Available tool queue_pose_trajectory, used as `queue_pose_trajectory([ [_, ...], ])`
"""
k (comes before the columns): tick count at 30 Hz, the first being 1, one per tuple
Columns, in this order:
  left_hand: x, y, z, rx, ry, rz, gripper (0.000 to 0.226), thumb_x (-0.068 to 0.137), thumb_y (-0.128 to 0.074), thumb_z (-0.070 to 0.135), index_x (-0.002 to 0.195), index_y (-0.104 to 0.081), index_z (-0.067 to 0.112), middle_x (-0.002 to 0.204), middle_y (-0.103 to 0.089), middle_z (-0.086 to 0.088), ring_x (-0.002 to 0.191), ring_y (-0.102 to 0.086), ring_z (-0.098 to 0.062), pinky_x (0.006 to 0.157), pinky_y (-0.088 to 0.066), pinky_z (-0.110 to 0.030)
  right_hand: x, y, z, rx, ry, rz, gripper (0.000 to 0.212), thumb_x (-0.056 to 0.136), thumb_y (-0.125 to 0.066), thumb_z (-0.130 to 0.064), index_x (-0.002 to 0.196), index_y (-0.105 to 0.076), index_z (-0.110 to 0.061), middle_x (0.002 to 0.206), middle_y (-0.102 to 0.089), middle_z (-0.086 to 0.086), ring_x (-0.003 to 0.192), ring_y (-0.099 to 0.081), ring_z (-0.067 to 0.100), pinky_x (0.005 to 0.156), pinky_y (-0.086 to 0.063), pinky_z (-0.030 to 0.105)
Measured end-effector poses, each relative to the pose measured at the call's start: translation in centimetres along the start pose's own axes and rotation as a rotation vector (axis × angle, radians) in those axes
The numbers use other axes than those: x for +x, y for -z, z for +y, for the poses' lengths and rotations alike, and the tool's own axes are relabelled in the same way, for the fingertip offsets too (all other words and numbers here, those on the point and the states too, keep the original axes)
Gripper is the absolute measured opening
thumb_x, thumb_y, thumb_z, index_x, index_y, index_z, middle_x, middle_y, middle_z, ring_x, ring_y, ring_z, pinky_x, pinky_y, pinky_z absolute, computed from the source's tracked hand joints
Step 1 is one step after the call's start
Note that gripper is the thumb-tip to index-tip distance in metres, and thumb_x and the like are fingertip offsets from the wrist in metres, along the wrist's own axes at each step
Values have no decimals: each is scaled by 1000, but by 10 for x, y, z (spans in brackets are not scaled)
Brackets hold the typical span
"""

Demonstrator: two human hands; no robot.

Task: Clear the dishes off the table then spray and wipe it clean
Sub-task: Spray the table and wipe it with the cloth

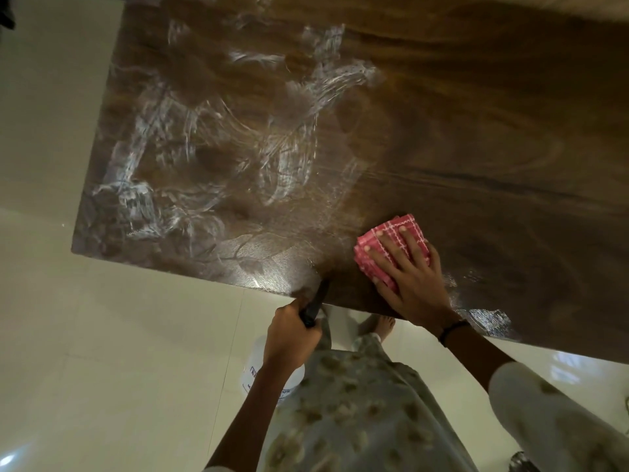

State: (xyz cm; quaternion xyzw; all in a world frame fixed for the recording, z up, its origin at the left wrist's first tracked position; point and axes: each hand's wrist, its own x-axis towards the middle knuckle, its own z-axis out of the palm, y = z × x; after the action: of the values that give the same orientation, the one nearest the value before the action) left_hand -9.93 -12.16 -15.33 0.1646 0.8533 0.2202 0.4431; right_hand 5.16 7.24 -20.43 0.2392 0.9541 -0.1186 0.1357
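Note:
A dark wooden table (442,131) fills the upper part of the head view; its left half carries white wet streaks. My right hand (412,277) lies flat, fingers spread, on a folded pink checked cloth (381,247) near the table's front edge. My left hand (291,335) hangs just below that edge and grips the black trigger of a white spray bottle (258,373), whose nozzle points up at the table edge. Most of the bottle is hidden behind my wrist.
Pale glossy floor tiles (102,335) surround the table on the left and front. My floral trousers and a bare foot (381,327) show under the table edge. A small shiny object (520,463) sits at the bottom right.

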Motion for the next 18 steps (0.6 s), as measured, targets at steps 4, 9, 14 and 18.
queue_pose_trajectory([
  [4, 3, 5, -6, -56, 24, 91, 7, 71, -54, 17, 74, -59, 14, 51, -48, -5, 48, -44, -27, 52, -41, -35, 38, 5, -44, 93, 21, 50, 53, 92, -39, -52, 142, -37, -36, 153, -33, -2, 144, -18, 29, 110, -13, 61],
  [9, 7, 16, -10, -139, 54, 158, 9, 74, -60, 6, 79, -66, 10, 60, -61, -13, 52, -49, -25, 57, -47, -37, 34, -6, -87, 110, 204, 57, 49, 94, -41, -47, 142, -38, -36, 154, -32, -4, 145, -19, 29, 113, -13, 61],
  [14, 11, 29, -5, -142, 18, 145, 9, 78, -61, 4, 80, -64, 12, 60, -60, -20, 47, -40, -17, 54, -38, -26, -1, -13, -40, -5, 433, 43, 54, 94, -38, -51, 146, -30, -37, 155, -29, -3, 145, -21, 30, 111, -25, 58],
  [18, 16, 35, -4, -176, 18, 155, 10, 78, -61, 2, 83, -65, 10, 61, -59, -19, 50, -41, -18, 57, -40, -26, 15, -2, -23, 17, 247, 4, 61, 89, -44, -52, 146, -27, -40, 154, -32, -4, 144, -21, 30, 109, -24, 60],
])
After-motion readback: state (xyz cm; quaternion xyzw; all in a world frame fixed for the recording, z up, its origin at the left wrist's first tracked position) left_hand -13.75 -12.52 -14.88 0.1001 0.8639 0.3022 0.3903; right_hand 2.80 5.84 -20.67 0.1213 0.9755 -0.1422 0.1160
